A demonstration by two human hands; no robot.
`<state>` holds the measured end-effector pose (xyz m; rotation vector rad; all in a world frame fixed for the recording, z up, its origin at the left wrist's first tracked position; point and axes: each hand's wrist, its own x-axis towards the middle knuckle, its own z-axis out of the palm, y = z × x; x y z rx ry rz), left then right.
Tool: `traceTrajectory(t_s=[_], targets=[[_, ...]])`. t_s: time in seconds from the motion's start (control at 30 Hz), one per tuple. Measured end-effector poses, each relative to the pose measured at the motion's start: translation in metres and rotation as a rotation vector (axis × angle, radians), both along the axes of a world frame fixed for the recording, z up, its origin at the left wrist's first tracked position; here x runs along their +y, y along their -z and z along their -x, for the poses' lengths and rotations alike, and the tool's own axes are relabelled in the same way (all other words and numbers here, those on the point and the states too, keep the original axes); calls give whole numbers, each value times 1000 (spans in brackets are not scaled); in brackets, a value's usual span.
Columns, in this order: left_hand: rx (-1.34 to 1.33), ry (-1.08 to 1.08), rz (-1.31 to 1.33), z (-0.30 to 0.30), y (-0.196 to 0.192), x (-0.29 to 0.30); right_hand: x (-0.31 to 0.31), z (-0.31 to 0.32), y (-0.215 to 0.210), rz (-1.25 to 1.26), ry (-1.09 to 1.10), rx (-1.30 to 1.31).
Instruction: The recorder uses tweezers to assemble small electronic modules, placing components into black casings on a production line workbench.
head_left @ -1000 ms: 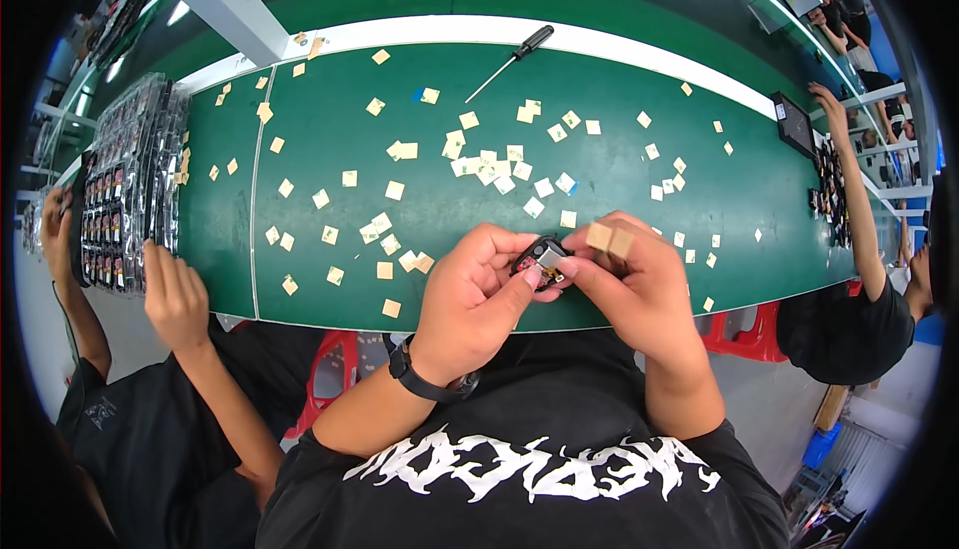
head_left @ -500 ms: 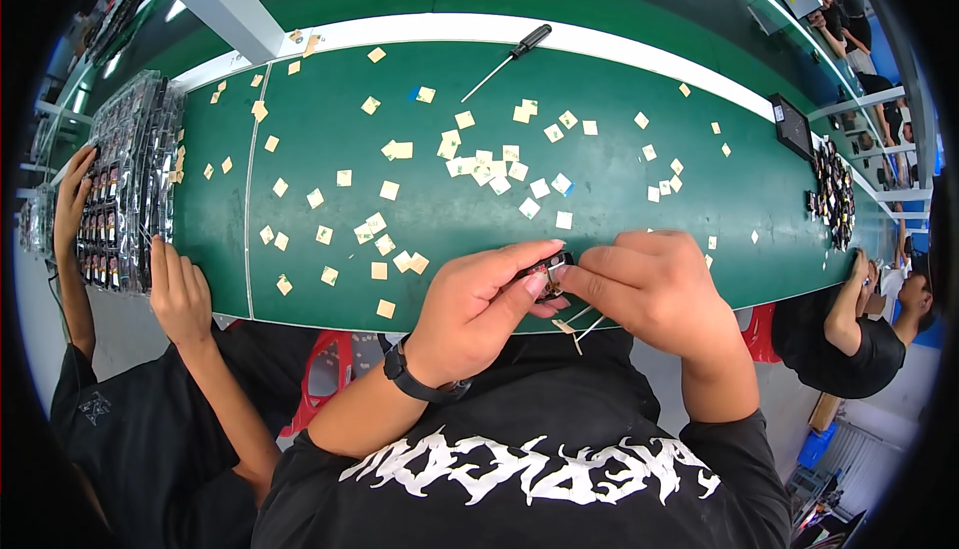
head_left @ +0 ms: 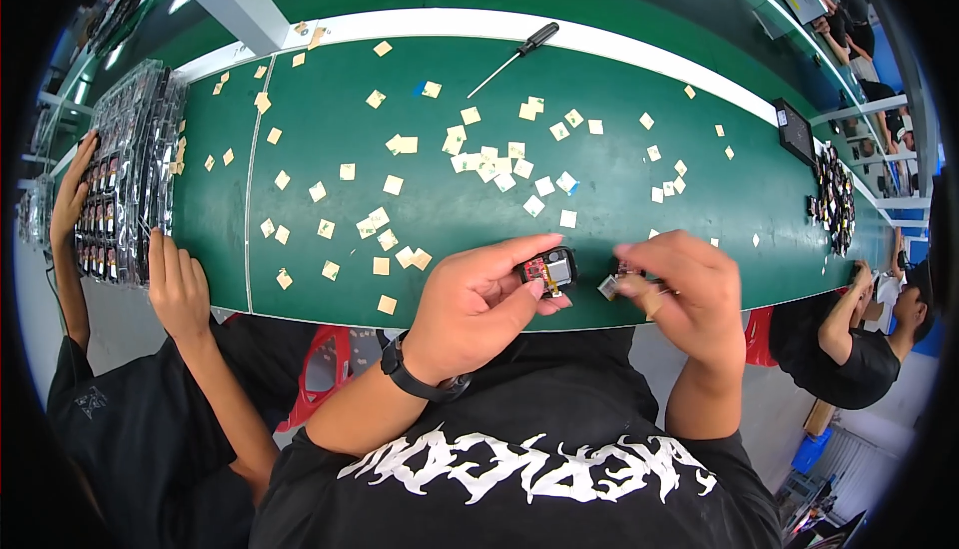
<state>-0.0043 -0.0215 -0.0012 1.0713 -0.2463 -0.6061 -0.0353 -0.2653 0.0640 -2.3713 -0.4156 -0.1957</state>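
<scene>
Near the table's front edge my left hand (head_left: 479,294) is closed round a small black electronic device (head_left: 547,271). Its casing is open toward me, showing a red circuit board and a grey square part, with my thumb on its lower edge. My right hand (head_left: 689,284) is a short way to the right, apart from the device. Between its thumb and fingers is a small silvery flat piece (head_left: 608,286), partly hidden by the fingers and a little blurred. A thin pale thing also shows under these fingers, too smeared to name.
Many small cream paper squares (head_left: 487,162) lie scattered over the green table (head_left: 330,129). A black-handled screwdriver (head_left: 536,39) lies at the far edge. On the left, a co-worker's hands touch stacked clear trays (head_left: 125,179). A black tray (head_left: 792,129) and piled black parts (head_left: 831,199) are at right.
My right hand has moved away from the device to the right, with the silvery piece now visible in its fingers. The device's inside shows more; my left hand has barely moved.
</scene>
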Motion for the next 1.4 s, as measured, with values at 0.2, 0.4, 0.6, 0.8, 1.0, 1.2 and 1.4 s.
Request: traceTrajectory(t_s=[0.2, 0.4, 0.6, 0.8, 1.0, 1.2, 1.4], targets=[[-11, -9, -26, 0, 3, -2, -20, 31, 2, 74, 330, 116], [25, 22, -131, -3, -5, -2, -11, 39, 16, 166, 212, 155], [58, -36, -8, -3, -5, -4, 8, 37, 30, 239, 289, 177], [-186, -34, -53, -1, 1, 2, 5, 38, 38, 171, 299, 117], [-426, -234, -406, -4, -19, 22, 2, 36, 39, 63, 318, 110], [-528, -672, -972, -43, -9, 146, 1, 29, 30, -159, 253, 124], [-537, -814, -1349, -60, 3, 204, 15, 19, 28, -232, 161, 84]])
